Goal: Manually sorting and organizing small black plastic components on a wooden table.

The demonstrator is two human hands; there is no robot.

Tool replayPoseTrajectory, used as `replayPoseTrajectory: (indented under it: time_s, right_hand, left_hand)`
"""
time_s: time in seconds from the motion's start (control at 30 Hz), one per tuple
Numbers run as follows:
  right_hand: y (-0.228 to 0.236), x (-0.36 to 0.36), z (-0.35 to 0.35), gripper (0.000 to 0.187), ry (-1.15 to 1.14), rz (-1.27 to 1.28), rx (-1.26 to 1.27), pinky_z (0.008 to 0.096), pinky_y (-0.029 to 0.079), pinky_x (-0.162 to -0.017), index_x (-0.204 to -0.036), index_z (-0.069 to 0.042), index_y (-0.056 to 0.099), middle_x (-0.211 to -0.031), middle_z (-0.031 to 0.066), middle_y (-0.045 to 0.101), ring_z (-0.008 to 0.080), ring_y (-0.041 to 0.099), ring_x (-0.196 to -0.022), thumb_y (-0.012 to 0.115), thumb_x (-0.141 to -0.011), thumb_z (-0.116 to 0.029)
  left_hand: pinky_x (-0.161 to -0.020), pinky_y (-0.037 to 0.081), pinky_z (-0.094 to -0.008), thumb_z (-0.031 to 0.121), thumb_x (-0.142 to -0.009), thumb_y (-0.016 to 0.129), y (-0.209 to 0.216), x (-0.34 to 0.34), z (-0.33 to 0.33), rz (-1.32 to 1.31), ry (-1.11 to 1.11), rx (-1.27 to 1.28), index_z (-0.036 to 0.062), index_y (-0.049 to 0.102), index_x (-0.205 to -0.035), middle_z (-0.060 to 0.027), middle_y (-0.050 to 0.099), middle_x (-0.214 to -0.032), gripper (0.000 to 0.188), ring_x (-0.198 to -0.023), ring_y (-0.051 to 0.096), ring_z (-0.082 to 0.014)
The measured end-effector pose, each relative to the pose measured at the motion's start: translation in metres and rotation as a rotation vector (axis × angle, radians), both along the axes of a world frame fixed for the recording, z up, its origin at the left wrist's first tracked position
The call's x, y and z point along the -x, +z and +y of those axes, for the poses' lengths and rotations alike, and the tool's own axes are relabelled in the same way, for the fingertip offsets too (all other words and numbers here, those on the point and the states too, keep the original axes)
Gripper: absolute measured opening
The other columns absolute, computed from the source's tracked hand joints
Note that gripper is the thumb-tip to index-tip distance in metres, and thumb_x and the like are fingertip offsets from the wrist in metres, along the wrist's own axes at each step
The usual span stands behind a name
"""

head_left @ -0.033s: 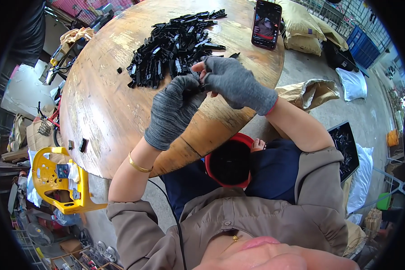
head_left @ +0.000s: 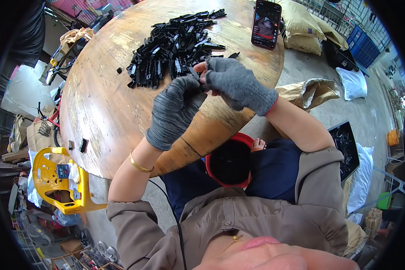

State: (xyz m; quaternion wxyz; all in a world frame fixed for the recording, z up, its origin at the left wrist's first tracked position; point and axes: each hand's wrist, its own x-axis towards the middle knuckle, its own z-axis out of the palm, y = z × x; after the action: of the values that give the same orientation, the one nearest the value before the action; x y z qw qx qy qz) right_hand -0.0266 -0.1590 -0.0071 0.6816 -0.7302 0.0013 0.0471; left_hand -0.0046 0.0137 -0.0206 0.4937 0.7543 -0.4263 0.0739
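Above the near side of a round wooden table (head_left: 104, 121), my two hands meet in grey fingerless gloves. My left hand (head_left: 175, 110) is closed, its fingers pinched together at the tips. Against it, my right hand (head_left: 238, 83) has curled fingers, with thumb and index finger pressed in close. A small black plastic piece (head_left: 204, 86) shows between the fingertips, mostly covered by them. Just beyond lies a heap of narrow black plastic pieces (head_left: 175, 47). A red bucket (head_left: 208, 163) with a dark inside stands between my legs, below the table edge.
A phone (head_left: 266, 24) stands upright at the table's far right. Stray black pieces (head_left: 83, 145) lie near the left edge. On the left is a yellow plastic chair (head_left: 54, 204); on the right are an open brown paper sack (head_left: 321, 92) and a black tray of dark pieces (head_left: 346, 157).
Both hands keep almost the same place and grip. My left hand and wrist have shifted very slightly to the right.
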Motion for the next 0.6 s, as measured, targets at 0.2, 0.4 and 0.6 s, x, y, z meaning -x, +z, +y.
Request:
replayPoseTrajectory:
  time_s: [0.2, 0.4, 0.6]
  right_hand:
    - [-0.019, 0.006, -0.003, 0.022, 0.122, 0.007, -0.302, 0.0207, 0.044, -0.048, -0.09, -0.002, 0.056, -0.071, 0.004, 0.054, 0.0103, 0.052, -0.057, 0.058, -0.083, -0.023]
    - [-0.023, 0.007, -0.008, 0.027, 0.048, 0.127, -0.393, 0.0203, 0.043, -0.049, -0.086, -0.001, 0.057, -0.07, 0.0035, 0.054, 0.0096, 0.05, -0.057, 0.059, -0.083, -0.027]
    - [-0.012, 0.013, 0.0, 0.028, 0.119, -0.022, -0.307, 0.0201, 0.044, -0.053, -0.104, -0.001, 0.056, -0.075, 0.0027, 0.056, 0.0089, 0.05, -0.057, 0.057, -0.085, -0.021]
  left_hand:
    - [-0.067, 0.049, -0.0329, 0.006, -0.072, 0.066, -0.006, 0.0, 0.001, -0.636, 0.036, -0.059, 0.0063, 0.056, -0.099, -0.0109, 0.06, -0.093, 0.029, -0.079, 0.06, -0.0274]
    - [-0.067, 0.05, -0.032, 0.01, -0.073, 0.067, -0.001, -0.001, -0.004, -0.612, 0.015, -0.001, 0.0083, 0.056, -0.099, -0.0108, 0.06, -0.095, 0.028, -0.081, 0.061, -0.0257]
    - [-0.064, 0.05, -0.0314, 0.011, -0.074, 0.066, -0.006, -0.004, -0.001, -0.62, 0.019, -0.035, 0.0099, 0.057, -0.097, -0.0088, 0.061, -0.099, 0.025, -0.077, 0.062, -0.0243]
